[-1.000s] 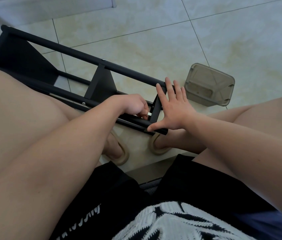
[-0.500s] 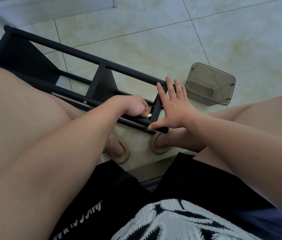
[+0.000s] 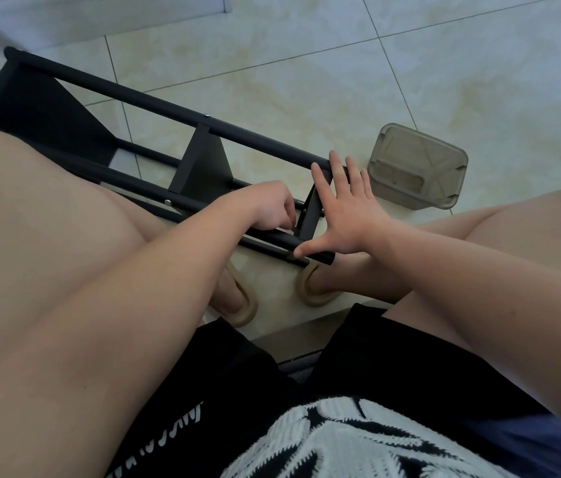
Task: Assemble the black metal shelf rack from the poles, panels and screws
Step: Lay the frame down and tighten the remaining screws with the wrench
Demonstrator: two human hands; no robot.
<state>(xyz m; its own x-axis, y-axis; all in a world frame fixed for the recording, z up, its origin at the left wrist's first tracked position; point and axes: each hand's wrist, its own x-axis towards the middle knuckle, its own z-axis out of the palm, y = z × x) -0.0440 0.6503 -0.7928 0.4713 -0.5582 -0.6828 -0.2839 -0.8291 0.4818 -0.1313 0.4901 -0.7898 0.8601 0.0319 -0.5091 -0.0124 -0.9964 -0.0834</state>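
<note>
The black metal rack lies on its side on the tiled floor, its poles running from upper left to centre. A middle panel stands between the poles. My right hand presses flat, fingers spread, against the outside of the end panel, with the thumb on the near pole. My left hand reaches in from the left, fingers curled, and pinches a small pale metal piece against the inner face of that panel. Whether the piece is a screw or a tool is unclear.
A translucent grey plastic box sits on the floor just right of the rack's end. My legs flank the rack, and two tan slippers sit below it. A pale wall base runs along the top left.
Both hands stay at the end panel. The left hand's fingers have shifted slightly at the joint; the right hand keeps pressing flat.
</note>
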